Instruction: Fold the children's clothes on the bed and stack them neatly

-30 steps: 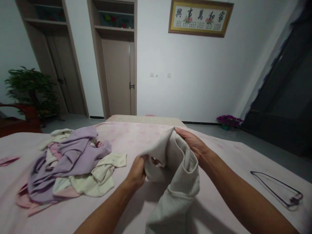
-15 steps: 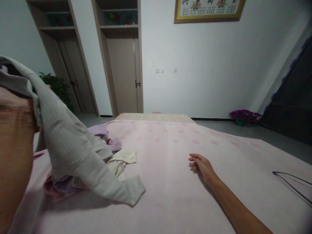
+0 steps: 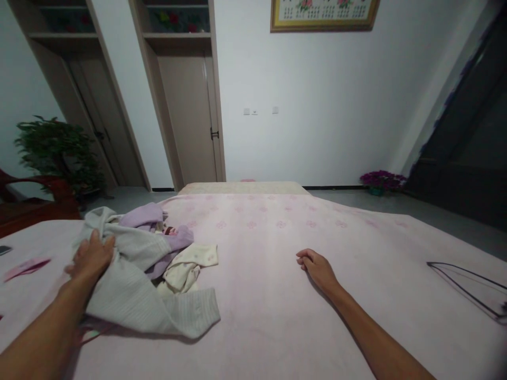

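Observation:
My left hand [image 3: 92, 256] is at the left side of the pink sheet, its fingers curled into a light grey garment [image 3: 130, 298]. The garment lies crumpled, with two long sleeves or legs stretching to the right; the lower one ends in a ribbed cuff. Partly beneath and behind it are a lilac piece of clothing [image 3: 144, 215] and a cream cloth with small prints [image 3: 206, 255]. My right hand [image 3: 317, 266] rests on the sheet right of centre, fingers loosely curled together, with nothing visible in them.
A pink patterned sheet [image 3: 261, 327] covers the wide surface. Thin black hangers [image 3: 463, 287] lie at the right edge. On the left are a pink strip of cloth [image 3: 26, 268], a dark phone-like object [image 3: 5, 250] and a red wooden chair [image 3: 59, 198]. Purple flowers [image 3: 382, 180] stand beyond.
My left hand has come down with the grey garment, which now lies over the other clothes instead of hanging raised. My right hand's fingers have curled in more. The view has shifted slightly right.

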Demonstrator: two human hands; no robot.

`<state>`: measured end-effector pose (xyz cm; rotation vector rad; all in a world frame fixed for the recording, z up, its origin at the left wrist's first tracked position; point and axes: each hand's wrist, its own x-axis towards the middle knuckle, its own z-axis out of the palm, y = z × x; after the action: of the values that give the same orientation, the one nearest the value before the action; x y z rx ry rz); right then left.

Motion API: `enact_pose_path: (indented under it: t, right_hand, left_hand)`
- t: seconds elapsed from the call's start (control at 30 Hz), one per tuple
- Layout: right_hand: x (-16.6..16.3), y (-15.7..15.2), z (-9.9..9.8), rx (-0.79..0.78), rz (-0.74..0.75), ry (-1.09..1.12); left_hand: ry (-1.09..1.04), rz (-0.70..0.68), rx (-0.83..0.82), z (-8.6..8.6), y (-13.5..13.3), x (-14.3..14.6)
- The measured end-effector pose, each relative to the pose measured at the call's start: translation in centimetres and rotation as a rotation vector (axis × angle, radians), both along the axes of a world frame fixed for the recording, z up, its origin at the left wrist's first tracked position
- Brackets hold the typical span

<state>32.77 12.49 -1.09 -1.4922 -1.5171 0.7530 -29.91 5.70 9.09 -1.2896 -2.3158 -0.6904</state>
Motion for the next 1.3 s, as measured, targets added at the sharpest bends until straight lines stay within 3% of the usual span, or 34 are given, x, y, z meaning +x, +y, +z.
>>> enact_pose_path:
  t: [0.07,0.1,0.2,0.27,0.37,0.47,0.63,1.3]
  right_hand:
    - [-0.1,0.0,0.1,0.005,0.002,-0.016]
    - [-0.1,0.0,0.1,0.007,0.003,-0.024]
    - [-0.2,0.1,0.0,0.014,0.000,-0.041]
    - [-0.2,0.1,-0.1,0.020,-0.002,-0.047]
    - [-0.2,0.0,0.0,0.018,-0.001,-0.039]
    - [-0.3,-0.2,0.2,0.013,0.008,-0.021]
    - [-0.4,-0.4,0.4,0.029,0.021,-0.001]
    - [-0.2,-0.2,0.6,0.000,0.053,0.105]
  left_hand:
    - [-0.030,0.100,-0.004,0.6,0.4,-0.1]
    - [-0.016,0.070,0.013,0.9,0.4,0.9]
    - [0.150,-0.272,0.055,0.7,-0.3,7.5]
    - [0.214,-0.500,-0.023,-0.9,-1.1,13.5]
    - [0.255,-0.674,-0.112,-4.6,-2.0,21.1]
    - [0.252,-0.728,-0.178,-7.7,-2.5,24.6]
    - [0.204,-0.673,-0.260,-9.5,-2.2,23.9]
    - [0.089,-0.716,-0.254,-9.1,-2.0,23.4]
